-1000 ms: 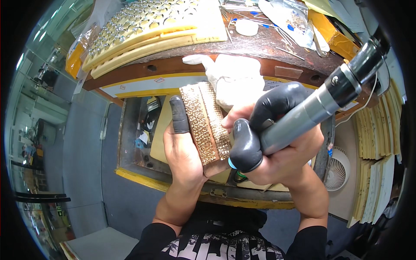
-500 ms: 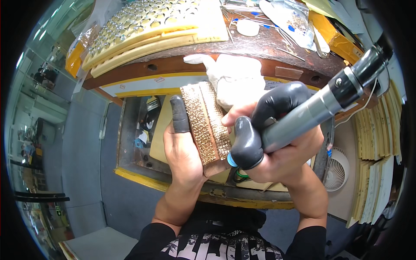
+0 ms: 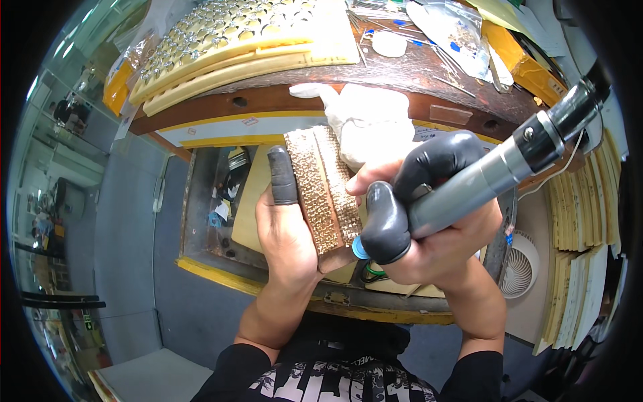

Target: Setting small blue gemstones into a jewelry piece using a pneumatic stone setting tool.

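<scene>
My left hand is closed around a wooden block, its thumb in a black finger cot along the left side. Strips of small gold-coloured textured pieces cover the upper face, with a narrow groove between them. In my right hand is a grey rotary handpiece, gripped by a thumb and forefinger in black finger cots. A small blue disc sits at its tip, by the block's lower right corner; whether they touch I cannot tell. Another right finger rests near the block's right edge.
Beyond the block, a white wrapped lump juts from the bench edge. Yellowish trays of shiny rings stand far left on the wooden bench. Thin metal rods and a plastic bag lie far right. Below is an open drawer; a white fan stands right.
The block and both hands shift very slightly to the right in the picture, along with the bench. The grips on the block and handpiece stay the same.
</scene>
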Available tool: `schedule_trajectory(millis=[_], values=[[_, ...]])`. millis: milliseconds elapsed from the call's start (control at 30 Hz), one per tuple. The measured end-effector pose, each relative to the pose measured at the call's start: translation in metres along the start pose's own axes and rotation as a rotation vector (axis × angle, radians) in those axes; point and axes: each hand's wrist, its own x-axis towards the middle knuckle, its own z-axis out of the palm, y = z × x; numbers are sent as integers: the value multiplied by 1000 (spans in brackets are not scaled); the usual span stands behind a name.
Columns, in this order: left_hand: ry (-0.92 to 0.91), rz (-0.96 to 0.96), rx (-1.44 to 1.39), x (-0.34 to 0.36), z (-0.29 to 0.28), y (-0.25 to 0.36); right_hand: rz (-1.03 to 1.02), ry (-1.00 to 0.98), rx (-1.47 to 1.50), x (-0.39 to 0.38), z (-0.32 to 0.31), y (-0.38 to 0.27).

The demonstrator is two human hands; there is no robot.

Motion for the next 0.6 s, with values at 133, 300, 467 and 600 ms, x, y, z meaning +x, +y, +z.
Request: schedule_trajectory(millis=[133, 300, 467, 600], values=[[18, -14, -6, 0, 6, 3, 23, -4, -3, -1, -1, -1], [-21, -27, -4, 0, 2, 1, 1, -19, 12, 1, -2, -1], [-43, 2, -15, 2, -3, -3, -2, -34, 50, 1, -6, 1], [-23, 3, 16, 0, -2, -2, 17, -50, 27, 3, -8, 0]])
